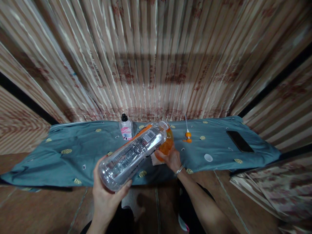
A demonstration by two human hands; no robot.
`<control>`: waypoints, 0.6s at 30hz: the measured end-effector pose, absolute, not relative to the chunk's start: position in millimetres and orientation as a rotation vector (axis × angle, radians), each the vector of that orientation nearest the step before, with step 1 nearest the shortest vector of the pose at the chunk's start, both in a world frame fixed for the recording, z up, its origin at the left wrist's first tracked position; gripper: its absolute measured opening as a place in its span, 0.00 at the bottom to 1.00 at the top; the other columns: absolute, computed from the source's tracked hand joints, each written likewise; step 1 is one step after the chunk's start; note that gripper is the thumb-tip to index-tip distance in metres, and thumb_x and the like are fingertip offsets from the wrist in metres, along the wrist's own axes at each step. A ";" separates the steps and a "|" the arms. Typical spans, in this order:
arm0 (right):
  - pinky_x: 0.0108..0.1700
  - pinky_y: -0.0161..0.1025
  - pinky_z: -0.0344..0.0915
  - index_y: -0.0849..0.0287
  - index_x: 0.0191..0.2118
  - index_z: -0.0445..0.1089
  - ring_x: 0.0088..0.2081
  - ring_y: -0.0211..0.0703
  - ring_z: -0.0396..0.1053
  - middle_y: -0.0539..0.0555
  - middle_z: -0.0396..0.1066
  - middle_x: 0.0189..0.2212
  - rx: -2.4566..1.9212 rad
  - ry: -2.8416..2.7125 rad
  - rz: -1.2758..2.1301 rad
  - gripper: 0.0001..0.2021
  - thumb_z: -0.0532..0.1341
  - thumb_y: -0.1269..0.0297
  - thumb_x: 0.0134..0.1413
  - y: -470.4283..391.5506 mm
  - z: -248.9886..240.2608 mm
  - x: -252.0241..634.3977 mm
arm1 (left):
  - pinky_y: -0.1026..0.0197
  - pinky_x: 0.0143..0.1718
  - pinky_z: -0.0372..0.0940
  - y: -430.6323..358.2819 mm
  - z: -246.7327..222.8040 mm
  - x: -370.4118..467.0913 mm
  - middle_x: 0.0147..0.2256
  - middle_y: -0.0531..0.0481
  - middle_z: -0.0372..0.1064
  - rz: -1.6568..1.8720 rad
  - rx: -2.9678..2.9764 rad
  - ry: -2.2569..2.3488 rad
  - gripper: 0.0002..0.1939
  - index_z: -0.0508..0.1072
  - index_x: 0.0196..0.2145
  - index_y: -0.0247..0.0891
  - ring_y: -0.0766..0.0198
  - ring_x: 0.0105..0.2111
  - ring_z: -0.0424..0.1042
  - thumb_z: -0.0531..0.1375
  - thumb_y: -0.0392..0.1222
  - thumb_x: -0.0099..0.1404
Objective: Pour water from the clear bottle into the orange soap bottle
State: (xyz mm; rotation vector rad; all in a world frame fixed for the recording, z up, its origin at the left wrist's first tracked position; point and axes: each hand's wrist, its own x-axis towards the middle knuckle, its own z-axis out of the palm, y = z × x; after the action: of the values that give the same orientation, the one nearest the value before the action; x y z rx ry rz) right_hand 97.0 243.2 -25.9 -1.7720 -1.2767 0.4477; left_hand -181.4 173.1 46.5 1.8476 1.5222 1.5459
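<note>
My left hand (106, 191) grips the base of a large clear plastic bottle (133, 152), tipped almost flat with its neck aimed at an orange bottle (167, 143). The orange bottle stands on a teal cloth (73, 152), and my right hand (170, 158) wraps around its lower part. The clear bottle's mouth meets the top of the orange one. A bracelet circles my right wrist.
A small clear bottle with a black cap and pink label (126, 127) stands behind. An orange pump head with its tube (187, 136), a white cap (208, 158) and a black phone (240, 141) lie on the cloth to the right. Striped curtains hang behind.
</note>
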 end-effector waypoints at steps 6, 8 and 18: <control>0.48 0.56 0.82 0.60 0.59 0.69 0.47 0.65 0.85 0.63 0.85 0.45 -1.749 -1.283 0.432 0.36 0.73 0.48 0.46 243.3 -28.6 97.5 | 0.52 0.51 0.77 171.9 50.7 -178.2 0.56 0.36 0.74 1.543 1.828 1.527 0.47 0.67 0.65 0.36 0.48 0.51 0.81 0.76 0.56 0.54; 0.49 0.55 0.82 0.60 0.59 0.69 0.47 0.64 0.85 0.63 0.85 0.46 -1.751 -1.279 0.431 0.36 0.73 0.49 0.46 243.2 -28.5 97.5 | 0.51 0.50 0.78 171.3 53.6 -174.8 0.55 0.36 0.75 1.554 1.797 1.540 0.47 0.67 0.64 0.35 0.48 0.50 0.81 0.76 0.57 0.53; 0.51 0.57 0.82 0.63 0.62 0.68 0.49 0.66 0.84 0.65 0.84 0.48 -1.772 -1.273 0.455 0.39 0.74 0.51 0.46 242.2 -23.2 96.2 | 0.50 0.53 0.76 171.5 52.7 -176.9 0.57 0.38 0.73 1.528 1.707 1.579 0.49 0.67 0.63 0.38 0.47 0.52 0.79 0.78 0.57 0.49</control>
State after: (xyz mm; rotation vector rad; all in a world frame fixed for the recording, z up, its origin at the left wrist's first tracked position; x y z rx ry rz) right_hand 96.2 242.2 -23.2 -1.7721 -1.2729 0.4549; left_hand -176.9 171.5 52.7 1.7074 1.5793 1.5281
